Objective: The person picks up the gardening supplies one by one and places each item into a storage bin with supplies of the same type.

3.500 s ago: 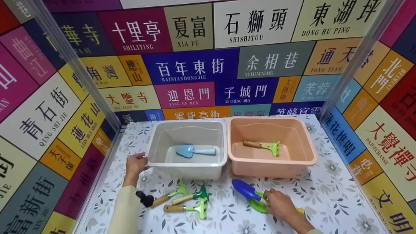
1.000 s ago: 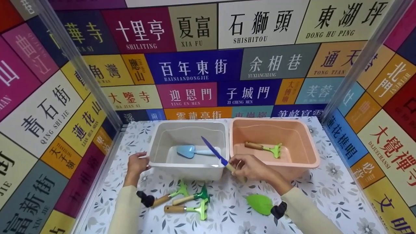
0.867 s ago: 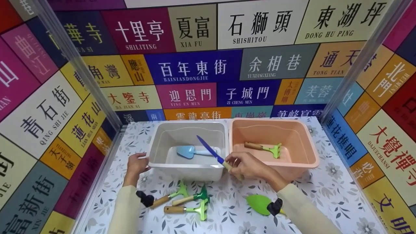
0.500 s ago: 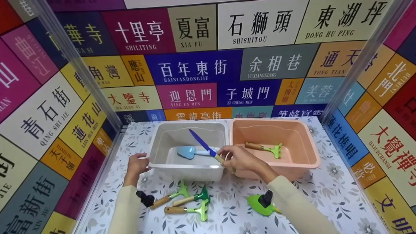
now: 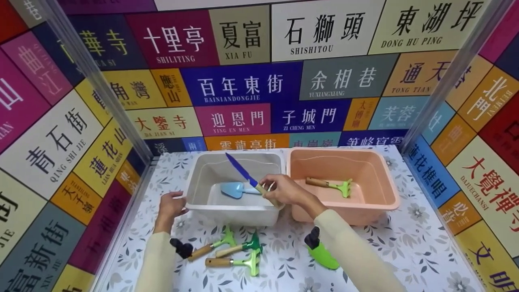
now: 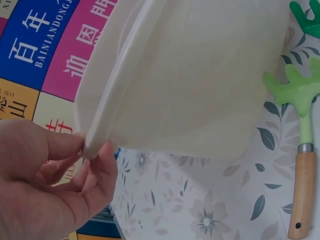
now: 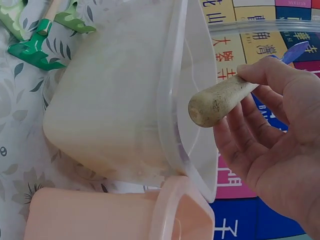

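Left hand (image 5: 170, 205) pinches the grey tub (image 5: 233, 215) at its rim; right hand (image 5: 286, 189) grips the dark-blue trowel (image 5: 241, 168) by its handle above that tub; three rakes (image 5: 219, 262) lie in front of it.

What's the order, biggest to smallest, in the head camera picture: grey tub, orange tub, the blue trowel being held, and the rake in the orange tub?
1. Grey tub and orange tub: too alike to rank.
2. Blue trowel: looks longer, perhaps being nearer the camera.
3. Rake.
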The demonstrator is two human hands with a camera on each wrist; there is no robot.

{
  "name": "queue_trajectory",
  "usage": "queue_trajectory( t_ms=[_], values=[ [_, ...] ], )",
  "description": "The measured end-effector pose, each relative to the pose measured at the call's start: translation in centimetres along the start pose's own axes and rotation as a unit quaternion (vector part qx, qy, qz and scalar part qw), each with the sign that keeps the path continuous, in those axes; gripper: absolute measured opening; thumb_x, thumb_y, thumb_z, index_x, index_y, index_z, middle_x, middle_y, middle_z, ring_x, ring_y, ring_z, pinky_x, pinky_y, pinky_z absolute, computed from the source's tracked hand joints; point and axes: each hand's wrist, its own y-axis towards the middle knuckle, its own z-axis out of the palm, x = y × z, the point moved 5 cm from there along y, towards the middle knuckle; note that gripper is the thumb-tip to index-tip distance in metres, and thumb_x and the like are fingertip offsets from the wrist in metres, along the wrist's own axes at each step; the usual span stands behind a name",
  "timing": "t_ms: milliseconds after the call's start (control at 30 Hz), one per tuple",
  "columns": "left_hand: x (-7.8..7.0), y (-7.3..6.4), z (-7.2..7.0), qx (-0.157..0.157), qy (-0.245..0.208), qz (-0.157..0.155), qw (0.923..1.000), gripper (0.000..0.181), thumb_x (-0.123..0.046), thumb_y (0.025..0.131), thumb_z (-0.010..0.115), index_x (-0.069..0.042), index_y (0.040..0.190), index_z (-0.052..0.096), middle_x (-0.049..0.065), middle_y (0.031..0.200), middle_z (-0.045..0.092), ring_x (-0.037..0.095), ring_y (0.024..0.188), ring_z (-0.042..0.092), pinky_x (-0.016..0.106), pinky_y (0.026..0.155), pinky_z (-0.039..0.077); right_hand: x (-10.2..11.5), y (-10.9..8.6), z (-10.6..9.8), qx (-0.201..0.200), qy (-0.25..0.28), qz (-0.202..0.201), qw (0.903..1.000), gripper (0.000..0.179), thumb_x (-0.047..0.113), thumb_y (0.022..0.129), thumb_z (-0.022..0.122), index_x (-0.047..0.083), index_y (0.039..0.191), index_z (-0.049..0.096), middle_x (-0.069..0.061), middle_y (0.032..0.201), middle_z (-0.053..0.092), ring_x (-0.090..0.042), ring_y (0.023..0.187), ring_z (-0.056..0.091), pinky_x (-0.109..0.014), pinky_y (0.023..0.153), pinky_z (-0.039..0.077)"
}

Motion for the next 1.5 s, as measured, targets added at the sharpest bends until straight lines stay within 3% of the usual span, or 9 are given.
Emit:
queue_trajectory(
  t_ms=[267,467,667,900,1133,1500],
  values=[
    [0.3,0.1,0.0,0.002,-0.003,-0.008,1.0,0.043,0.001,0.091,0.053,0.018,0.131,0.05,0.03,0.108,0.062,0.013,0.074,0.062,0.023,0.059,0.058,0.0,1.7,1.3,0.012,-0.033,-0.003,0.9994,0.026,0.008,0.087,0.071,0.01,0.113,0.07,-0.007,0.098,0.068,-0.015,0.084,0.058,-0.025,0.07,0.048],
    [0.4,0.1,-0.2,0.002,-0.004,-0.012,0.9999,0.043,0.002,0.092,0.054,0.017,0.132,0.049,0.027,0.106,0.063,0.013,0.074,0.062,0.024,0.06,0.059,-0.1,2.5,1.9,0.029,-0.07,0.015,0.997,0.024,0.009,0.09,0.069,0.013,0.114,0.069,-0.005,0.101,0.068,-0.018,0.088,0.06,-0.033,0.078,0.055],
    [0.5,0.2,-0.3,0.007,-0.005,-0.012,0.9999,0.044,0.002,0.092,0.054,0.018,0.132,0.048,0.029,0.106,0.063,0.014,0.075,0.062,0.025,0.061,0.059,-0.4,3.2,2.6,0.072,-0.154,0.035,0.9849,0.027,0.012,0.091,0.07,0.015,0.117,0.071,-0.003,0.107,0.069,-0.019,0.096,0.059,-0.039,0.095,0.054],
    [0.4,0.2,-0.3,-0.003,-0.009,-0.012,0.9999,0.044,0.004,0.091,0.053,0.018,0.132,0.049,0.026,0.105,0.061,0.014,0.074,0.061,0.024,0.06,0.059,-0.7,4.1,3.7,0.096,-0.194,0.058,0.9746,0.03,0.013,0.091,0.071,0.013,0.12,0.072,-0.006,0.114,0.071,-0.021,0.099,0.06,-0.041,0.097,0.053],
    [0.3,0.1,-0.3,0.001,-0.013,-0.013,0.9998,0.044,0.002,0.092,0.053,0.017,0.132,0.049,0.021,0.1,0.062,0.014,0.074,0.06,0.025,0.06,0.059,-1.6,4.5,4.8,0.09,-0.283,0.057,0.9533,0.026,0.012,0.093,0.066,0.01,0.119,0.073,-0.008,0.119,0.071,-0.024,0.108,0.064,-0.042,0.1,0.053],
    [0.3,0.1,-0.1,-0.005,-0.006,-0.016,0.9998,0.043,0.001,0.092,0.054,0.016,0.132,0.051,0.032,0.11,0.063,0.016,0.077,0.061,0.024,0.06,0.058,-2.5,5.0,5.0,0.086,-0.29,0.079,0.9498,0.027,0.011,0.094,0.066,0.01,0.12,0.072,-0.009,0.12,0.071,-0.028,0.113,0.065,-0.043,0.1,0.053]
  ],
)
